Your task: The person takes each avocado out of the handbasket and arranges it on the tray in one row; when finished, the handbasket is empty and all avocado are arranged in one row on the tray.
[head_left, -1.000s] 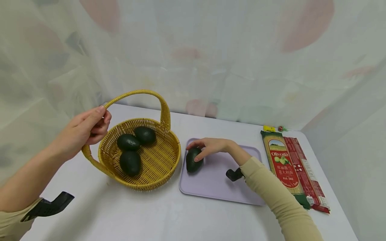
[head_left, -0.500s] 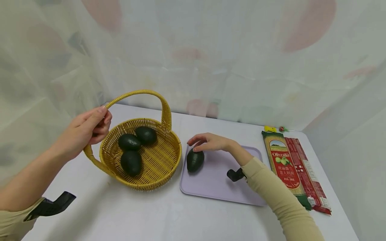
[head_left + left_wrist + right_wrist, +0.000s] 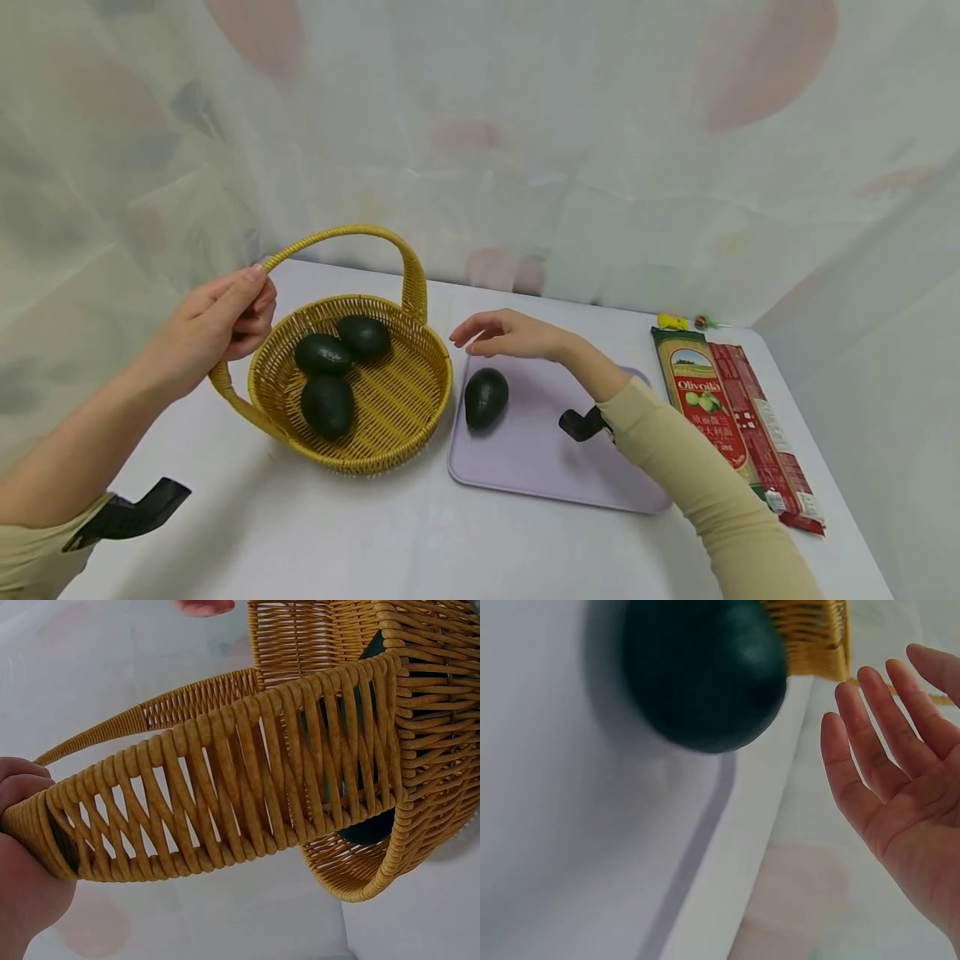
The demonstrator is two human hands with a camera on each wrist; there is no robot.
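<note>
My left hand [image 3: 225, 321] grips the handle of a yellow wicker basket [image 3: 408, 400] on its left side; in the left wrist view the fingers wrap the woven handle [image 3: 217, 780]. Inside the basket lie three dark green avocados [image 3: 322, 354], grouped at its left and back. One more avocado [image 3: 486, 398] rests at the left end of a lilac tray [image 3: 555, 454]. Above and behind it hovers my right hand [image 3: 517, 333], holding nothing. In the right wrist view its fingers are spread and relaxed, apart from the avocado [image 3: 705, 675].
Right of the tray lie a pack of Olivoilà pasta [image 3: 705, 400] and a red packet [image 3: 765, 433]. A small yellow packet [image 3: 671, 322] and a small red item [image 3: 703, 322] sit behind them. A patterned curtain [image 3: 480, 150] hangs along the table's back edge.
My right hand has let go of the avocado on the tray and risen up and back from it. The left hand keeps its grip on the basket handle, nearly still.
</note>
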